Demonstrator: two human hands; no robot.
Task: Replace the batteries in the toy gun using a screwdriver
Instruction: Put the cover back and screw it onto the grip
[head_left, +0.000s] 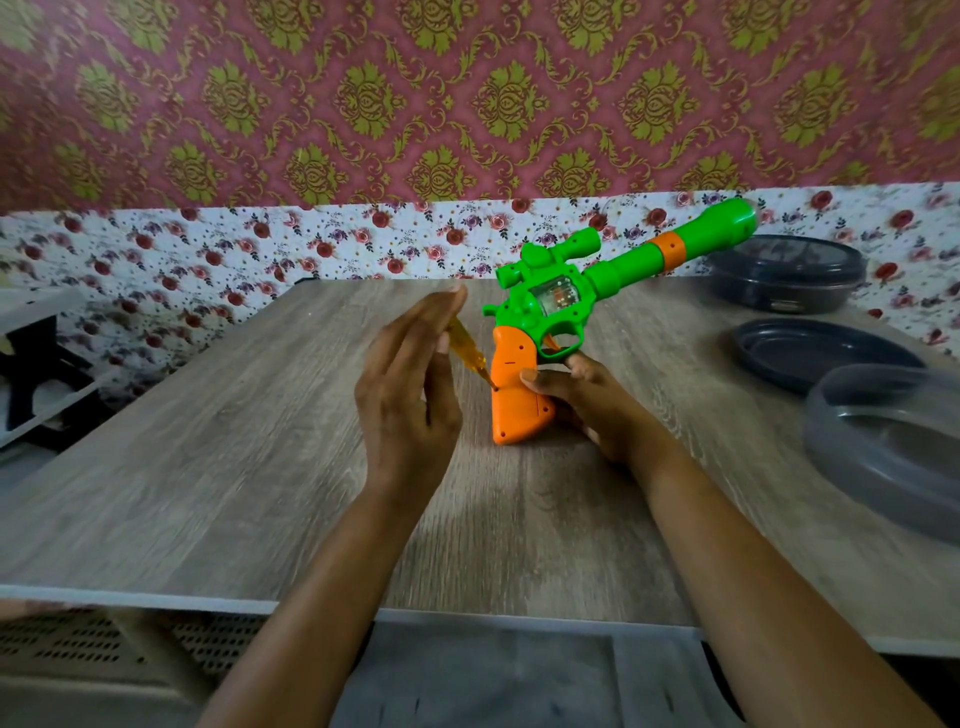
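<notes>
A green toy gun with an orange grip stands with its butt on the wooden table, barrel pointing up and to the back right. My right hand grips the orange grip from the right, thumb on its side face and a finger under the trigger guard. My left hand holds a screwdriver with a clear yellow handle between its long, nearly straight fingers and thumb. The metal tip sits at a small screw hole on the grip's left side. Most of the handle is hidden behind my left hand.
At the right of the table lie a dark round container, a dark shallow lid and a grey translucent bowl. A floral wall runs behind the table. A shelf unit stands at the left.
</notes>
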